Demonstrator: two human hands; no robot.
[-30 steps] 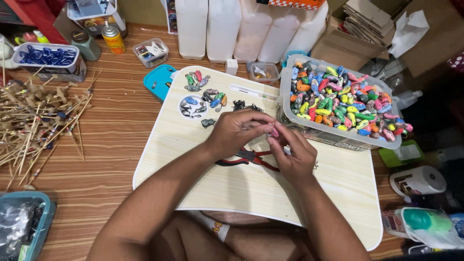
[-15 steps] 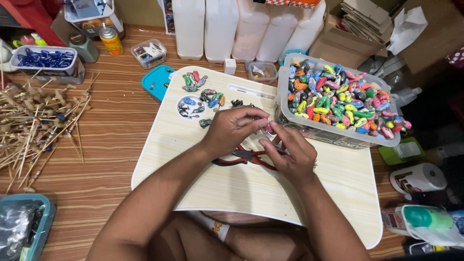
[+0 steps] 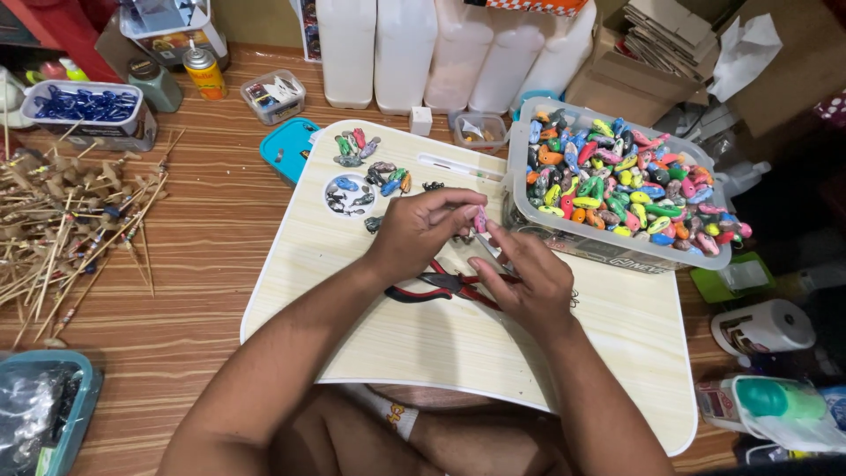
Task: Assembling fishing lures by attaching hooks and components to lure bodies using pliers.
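Tray (image 3: pixel 352 344): hands (image 3: pixel 423 231) pinching pink lure (image 3: pixel 480 219).

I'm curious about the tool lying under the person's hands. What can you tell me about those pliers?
The pliers are small, with dark metal jaws and handles sleeved in red and black, probably plastic or rubber. They lie flat on the pale wood-look lap tray, handles spread apart, one reaching left, the other running under the right hand. That hand partly hides them. The left hand is above them. Neither hand seems to grip them.

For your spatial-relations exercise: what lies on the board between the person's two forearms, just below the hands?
Red-handled pliers lie on the pale board, under the left hand and right hand, in the head view.
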